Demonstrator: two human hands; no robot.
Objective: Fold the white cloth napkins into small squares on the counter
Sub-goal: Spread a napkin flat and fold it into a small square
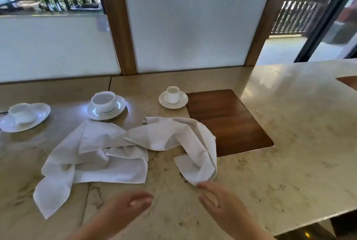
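Two crumpled white cloth napkins lie on the beige stone counter (289,127). The left napkin (92,154) spreads loosely with one corner trailing toward the front left. The right napkin (185,137) drapes partly over a wooden inlay, and its near corner points at me. My right hand (218,203) hovers with relaxed fingers, its fingertips at that near corner, holding nothing that I can see. My left hand (127,205) floats open above the counter, just in front of the left napkin and apart from it.
A dark wooden inlay (235,120) sits in the counter behind the right napkin. Three white cups on saucers stand at the back: a small one (173,95), a wider one (105,104) and one at far left (23,116). Frosted panels rise behind.
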